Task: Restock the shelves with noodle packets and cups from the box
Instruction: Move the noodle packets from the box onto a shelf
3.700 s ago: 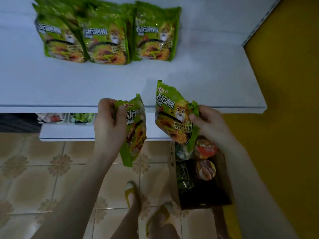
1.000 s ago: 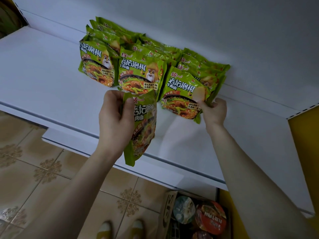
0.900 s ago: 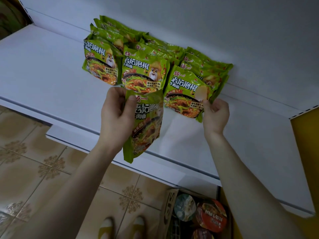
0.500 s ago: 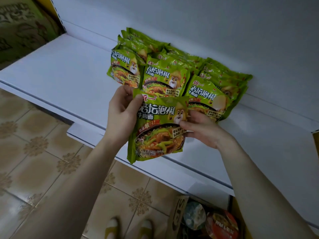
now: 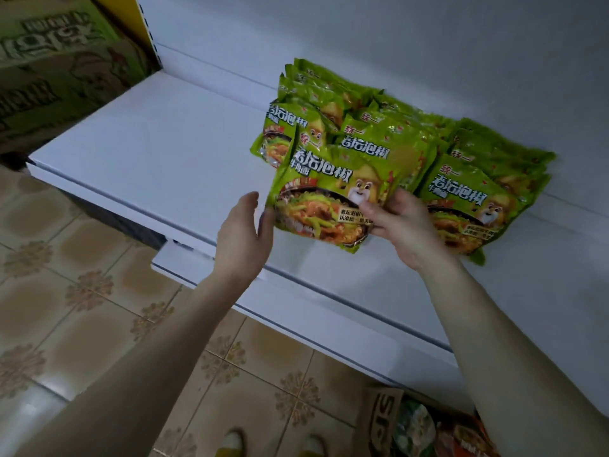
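A white metal shelf (image 5: 158, 166) crosses the frame above a patterned tile floor (image 5: 82, 308). At centre, the right hand (image 5: 407, 227) pinches the lower right corner of a green plastic noodle packet (image 5: 324, 199), held in front of the stacked green packets (image 5: 412, 143). The left hand (image 5: 242, 235), fingers spread, touches its left edge. A cardboard box (image 5: 379, 423) of cups sits at lower right.

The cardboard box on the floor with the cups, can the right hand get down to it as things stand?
Probably not straight away: the right hand grips the green noodle packet up over the shelf, so it's occupied. The box sits open below the right forearm with nothing visible over it, so once the packet is released, the way looks free.
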